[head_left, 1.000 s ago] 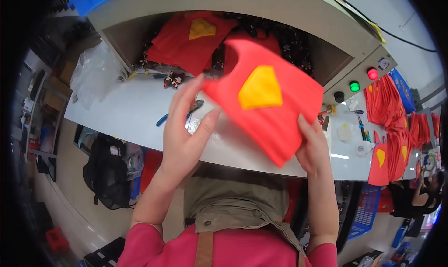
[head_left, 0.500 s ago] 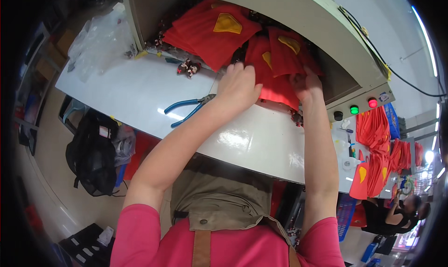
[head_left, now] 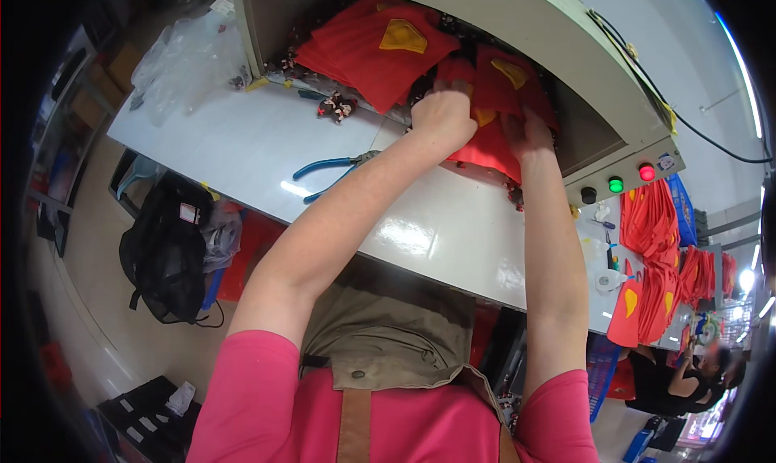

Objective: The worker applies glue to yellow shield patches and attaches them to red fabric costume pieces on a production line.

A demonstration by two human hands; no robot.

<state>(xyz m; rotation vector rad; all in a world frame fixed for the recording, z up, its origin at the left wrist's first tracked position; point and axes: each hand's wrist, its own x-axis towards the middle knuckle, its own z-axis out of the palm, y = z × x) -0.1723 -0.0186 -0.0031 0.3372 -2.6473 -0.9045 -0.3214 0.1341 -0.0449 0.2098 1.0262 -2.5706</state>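
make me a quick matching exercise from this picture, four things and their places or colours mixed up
1 left hand
2 pliers
3 plastic bag
4 backpack

A clear, at the left end of the tabletop
B black, lower than the tabletop
C at the red pieces in the cabinet opening
D blue-handled, lying on the tabletop

Pairs: 1-C, 2-D, 3-A, 4-B

Left hand (head_left: 444, 119): fingertips hidden. Right hand (head_left: 530, 136): grip on red cloth (head_left: 521, 99) unclear. Pliers (head_left: 327, 164) partly behind left forearm (head_left: 356, 194).
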